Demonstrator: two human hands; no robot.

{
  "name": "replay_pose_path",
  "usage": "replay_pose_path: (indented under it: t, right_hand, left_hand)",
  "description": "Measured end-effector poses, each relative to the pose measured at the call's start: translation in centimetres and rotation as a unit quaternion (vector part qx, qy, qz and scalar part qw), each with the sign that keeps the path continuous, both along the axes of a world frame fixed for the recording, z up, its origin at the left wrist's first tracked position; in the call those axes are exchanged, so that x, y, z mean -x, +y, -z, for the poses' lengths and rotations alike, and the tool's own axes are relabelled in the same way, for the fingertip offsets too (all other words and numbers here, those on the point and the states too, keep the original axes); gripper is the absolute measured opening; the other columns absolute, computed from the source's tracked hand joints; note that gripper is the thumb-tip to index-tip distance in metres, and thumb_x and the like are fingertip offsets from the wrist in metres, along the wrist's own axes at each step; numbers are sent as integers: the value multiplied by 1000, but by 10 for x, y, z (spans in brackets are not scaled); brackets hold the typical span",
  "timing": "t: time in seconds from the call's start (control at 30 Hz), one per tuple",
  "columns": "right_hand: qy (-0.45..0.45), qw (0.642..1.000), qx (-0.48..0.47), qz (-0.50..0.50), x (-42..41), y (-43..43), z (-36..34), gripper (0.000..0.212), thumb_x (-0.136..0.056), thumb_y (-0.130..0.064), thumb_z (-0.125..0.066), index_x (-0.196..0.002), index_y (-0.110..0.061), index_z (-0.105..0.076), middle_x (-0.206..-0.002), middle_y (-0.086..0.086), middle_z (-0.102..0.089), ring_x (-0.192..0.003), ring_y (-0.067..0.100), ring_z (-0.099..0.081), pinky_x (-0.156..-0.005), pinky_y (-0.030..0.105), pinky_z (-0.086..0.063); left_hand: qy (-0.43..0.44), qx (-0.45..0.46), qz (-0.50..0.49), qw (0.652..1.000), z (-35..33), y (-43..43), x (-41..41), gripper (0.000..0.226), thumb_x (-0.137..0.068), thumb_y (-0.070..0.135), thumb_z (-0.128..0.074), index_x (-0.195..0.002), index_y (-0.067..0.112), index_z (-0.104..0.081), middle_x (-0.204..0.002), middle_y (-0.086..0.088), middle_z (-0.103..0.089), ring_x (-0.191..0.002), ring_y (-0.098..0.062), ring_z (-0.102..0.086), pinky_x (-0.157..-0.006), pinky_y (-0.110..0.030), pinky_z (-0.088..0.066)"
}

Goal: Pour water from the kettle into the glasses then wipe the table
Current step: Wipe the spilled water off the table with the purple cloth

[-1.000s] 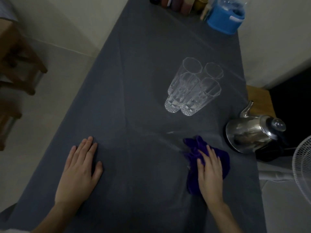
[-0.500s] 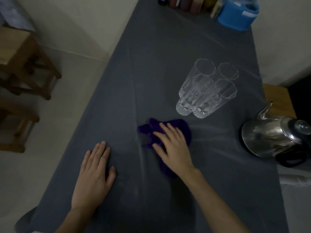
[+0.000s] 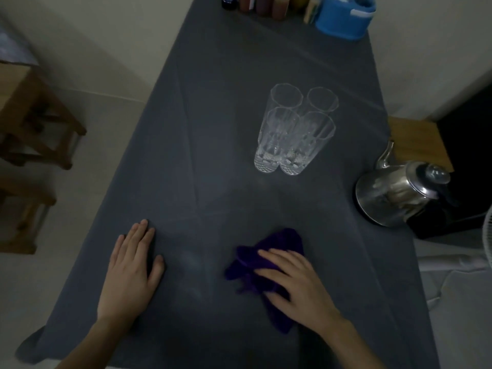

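- Left hand (image 3: 130, 272) lies flat and open on the table (image 3: 213, 102), holding nothing
- Right hand (image 3: 295, 286) presses open-palmed on the cloth (image 3: 266, 251)
- Four glasses (image 3: 295, 129) stand left of the kettle (image 3: 399, 193)

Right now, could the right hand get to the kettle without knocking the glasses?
Probably yes. The right hand lies flat on the purple cloth; the kettle stands beyond it to the right, the glasses well left of that path.

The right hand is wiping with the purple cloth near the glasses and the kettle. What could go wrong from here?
1. The four glasses stand tall and packed together just beyond the cloth; a wide sweep by the right hand might topple them.
2. The kettle sits near the table's right edge; a sweep that way could bump it.
3. The tablecloth already shows creases; wiping may bunch it, though the left hand lies flat on it.
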State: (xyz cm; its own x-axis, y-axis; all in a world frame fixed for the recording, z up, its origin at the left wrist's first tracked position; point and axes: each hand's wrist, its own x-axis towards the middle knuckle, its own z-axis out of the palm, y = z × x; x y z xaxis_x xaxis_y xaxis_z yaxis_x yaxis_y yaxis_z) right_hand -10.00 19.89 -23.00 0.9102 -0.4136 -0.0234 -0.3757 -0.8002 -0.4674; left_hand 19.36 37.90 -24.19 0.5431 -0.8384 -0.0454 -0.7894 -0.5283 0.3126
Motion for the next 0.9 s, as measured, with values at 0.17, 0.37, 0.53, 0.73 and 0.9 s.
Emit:
replay_pose_path:
  t: [0.17,0.37,0.53,0.73,0.9]
  right_hand:
    - [22,986,28,164,110,-14,-5,50,-89,-55,-47,-135,-35,-52,-153,-9,-37,-143,18,-31,-119,46,-13]
    - [18,959,-5,282,139,-13,-1,48,-91,-47,-45,-132,-25,-57,-149,-4,-41,-144,18,-29,-120,45,-9]
    - [-4,943,54,327,107,-10,7,45,-89,-30,-44,-127,-15,-61,-144,1,-47,-135,24,-40,-115,48,-22]
    - [12,906,95,412,20,-22,12,50,-90,-37,-39,-129,-14,-60,-140,13,-52,-130,34,-42,-109,59,-30]
    - [21,891,105,442,-41,-30,12,48,-90,-37,-42,-129,-16,-61,-138,13,-54,-128,35,-44,-110,61,-27]
  left_hand:
    - [-8,-2,-2,1000,1,0,0,62,-91,43,-30,-141,7,-38,-154,-9,-30,-145,-20,-20,-120,-36,-8]
    - [-11,2,3,1000,2,1,1,62,-91,43,-31,-140,5,-39,-153,-11,-31,-144,-22,-21,-120,-39,-10]
    - [-7,8,8,1000,3,0,1,62,-91,41,-32,-140,5,-40,-153,-12,-32,-144,-23,-21,-119,-40,-11]
    - [-6,6,5,1000,3,0,0,61,-91,41,-33,-140,5,-40,-153,-10,-31,-144,-22,-21,-120,-38,-9]
    - [-4,8,6,1000,1,0,0,60,-91,40,-34,-140,5,-41,-153,-9,-32,-144,-20,-21,-119,-39,-11]
